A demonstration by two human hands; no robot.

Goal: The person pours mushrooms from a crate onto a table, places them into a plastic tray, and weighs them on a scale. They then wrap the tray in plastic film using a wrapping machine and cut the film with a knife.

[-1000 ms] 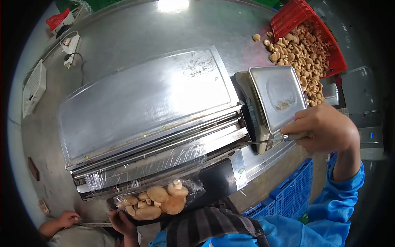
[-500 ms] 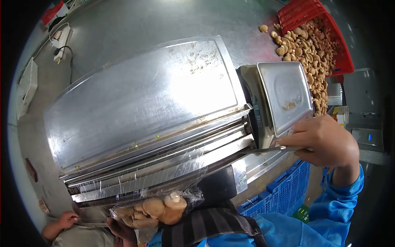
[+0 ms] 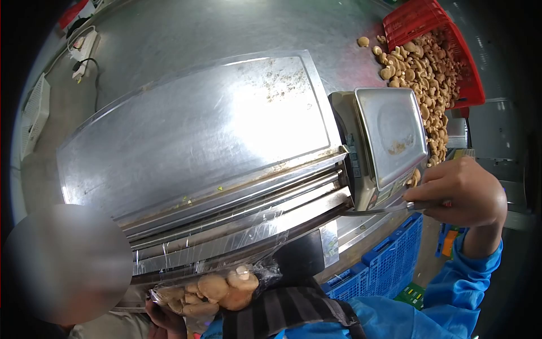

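My right hand [image 3: 466, 192] is closed round the handle of a knife [image 3: 378, 211], whose thin blade points left to the right end of the wrapping machine's front edge. At the bottom, my left hand [image 3: 165, 317] grips the left end of a film-wrapped pack of mushrooms [image 3: 213, 288]. Clear film [image 3: 226, 240] stretches from the pack up to the metal rollers of the wrapping machine [image 3: 197, 135]. A scale [image 3: 392, 135] with a bare metal pan stands just above and left of my right hand.
Many loose mushrooms [image 3: 429, 79] spill from a tipped red crate [image 3: 467, 62] at the upper right. Blue crates [image 3: 395, 248] stand below the table edge. Another person [image 3: 70, 265], partly blurred, is at the lower left. A power strip [image 3: 84, 53] lies at the upper left.
My right hand has moved slightly right with the knife. The other person's blurred head has come into view at the lower left, and their hand is now hidden.
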